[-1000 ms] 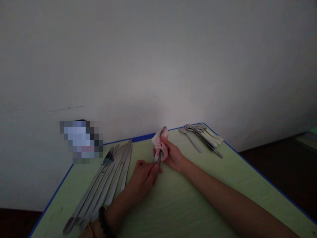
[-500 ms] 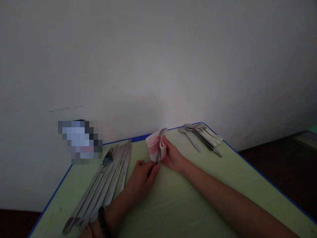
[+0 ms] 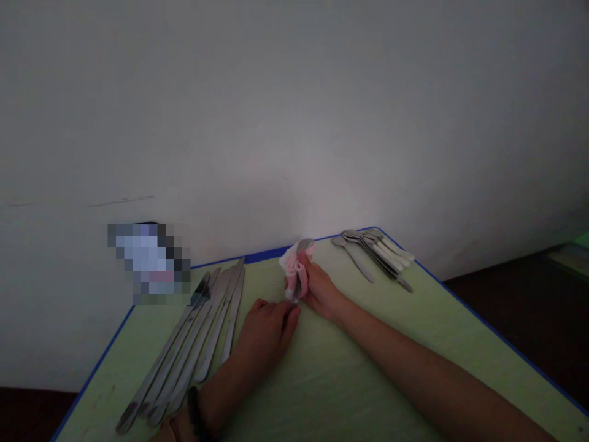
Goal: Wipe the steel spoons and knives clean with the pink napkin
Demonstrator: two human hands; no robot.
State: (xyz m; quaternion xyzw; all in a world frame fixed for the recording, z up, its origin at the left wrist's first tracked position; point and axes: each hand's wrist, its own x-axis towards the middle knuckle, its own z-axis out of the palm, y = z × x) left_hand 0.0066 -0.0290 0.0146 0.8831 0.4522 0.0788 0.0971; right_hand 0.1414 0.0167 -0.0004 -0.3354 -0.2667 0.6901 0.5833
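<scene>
My left hand (image 3: 265,328) rests on the pale green table (image 3: 331,380), fingers pinched on the lower end of a metal spoon (image 3: 301,264). My right hand (image 3: 317,288) is wrapped round a pink and white cloth (image 3: 293,265) that is bunched about the spoon's shaft. The spoon's bowl pokes out above the cloth near the table's far edge. A dark bead bracelet sits on my left wrist.
Several long metal knives (image 3: 197,344) lie in a row at the left. A pile of spoons (image 3: 375,252), some with white handles, lies at the far right corner. The table has a blue rim against a white wall. A blurred patch sits at the left.
The cloth, spread wider half a second ago, is bunched tighter round the spoon again and has slid along the shaft. My left hand has hardly moved.
</scene>
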